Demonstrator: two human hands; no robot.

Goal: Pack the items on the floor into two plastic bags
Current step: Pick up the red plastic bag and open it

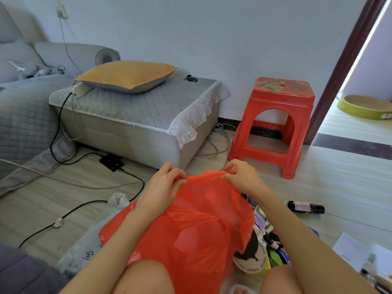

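Observation:
A red plastic bag (195,225) hangs in front of me over my knees. My left hand (163,185) pinches its top edge on the left, and my right hand (244,177) pinches the top edge on the right. A whitish plastic bag (89,245) with blue print lies on the floor at the left, partly under the red one. Loose items lie on the floor to the right: a dark bottle (305,207), a round card with a black figure (250,257), and small boxes and tubes (273,245) partly hidden behind the red bag.
A red plastic stool (273,126) stands by the wall ahead. A grey ottoman (135,115) with a yellow cushion sits at the left, with black cables and a power adapter (111,162) on the floor before it. White papers (356,249) lie at the right. A doorway opens at far right.

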